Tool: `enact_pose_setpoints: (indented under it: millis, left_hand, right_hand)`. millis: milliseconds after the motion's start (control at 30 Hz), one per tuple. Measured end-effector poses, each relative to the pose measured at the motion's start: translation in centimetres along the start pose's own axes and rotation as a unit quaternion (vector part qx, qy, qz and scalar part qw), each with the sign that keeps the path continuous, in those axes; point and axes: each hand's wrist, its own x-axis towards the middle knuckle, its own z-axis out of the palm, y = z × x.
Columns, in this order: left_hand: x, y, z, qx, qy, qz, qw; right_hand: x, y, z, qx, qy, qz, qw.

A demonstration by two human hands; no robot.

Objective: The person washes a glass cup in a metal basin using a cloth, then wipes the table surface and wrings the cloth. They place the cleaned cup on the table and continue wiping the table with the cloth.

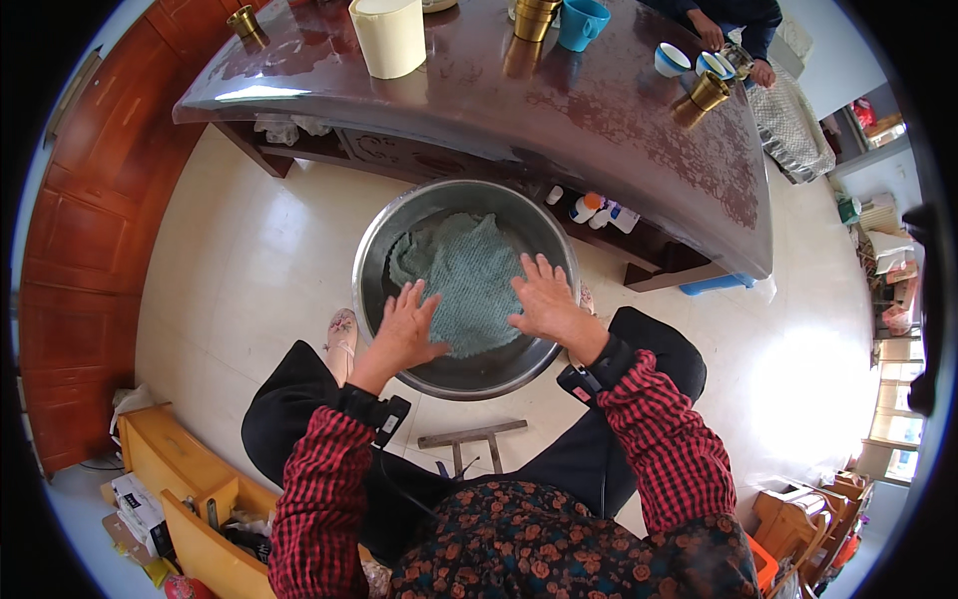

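A round metal basin [464, 392] stands on the floor between my feet. Inside it lies a wet-looking grey-green cloth [475, 281] with a ribbed or waffled texture, spread over the basin's floor with folds at its far left. My left hand [408, 326] is over the near left part of the cloth, fingers apart and holding nothing. Over the right side of the basin, my right hand [546, 299] is spread too, with nothing gripped. Whether either palm touches the cloth is hidden from above.
A low brown table [479, 97] stands beyond the basin, carrying a cream container [389, 37], a blue mug [582, 24] and brass-coloured cups [709, 91]. Bottles [587, 208] sit on its lower shelf. At the far right, another person's hands [707, 31] handle cups. An open drawer [217, 539] is at left.
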Motion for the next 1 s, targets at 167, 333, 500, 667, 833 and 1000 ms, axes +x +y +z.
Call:
enact_pose_setpoints:
  millis: [167, 333, 500, 667, 833, 1000]
  left_hand:
    - [0.4, -2.4, 6.2, -0.392, 0.099, -0.428, 0.808]
    - [0.6, -4.6, 8.0, -0.547, 0.174, -0.523, 0.630]
    - [1.2, -5.9, 8.9, -0.555, 0.117, -0.538, 0.624]
    - [1.0, -5.0, 7.6, -0.565, 0.210, -0.504, 0.619]
    - [-1.2, -1.6, 6.6, -0.544, 0.190, -0.500, 0.647]
    - [-4.1, 1.7, 8.9, -0.558, 0.172, -0.475, 0.658]
  right_hand:
    - [4.0, 0.1, 4.9, 0.292, -0.103, 0.216, 0.926]
    - [5.6, -2.0, 9.7, 0.317, 0.084, 0.310, 0.892]
    - [5.7, -3.2, 11.2, 0.402, 0.069, 0.269, 0.872]
    - [5.5, -3.2, 8.9, 0.522, 0.114, 0.287, 0.795]
    - [0.1, -2.3, 8.1, 0.802, 0.101, 0.308, 0.501]
    - [-3.3, -4.9, 10.9, 0.797, 0.082, 0.439, 0.406]
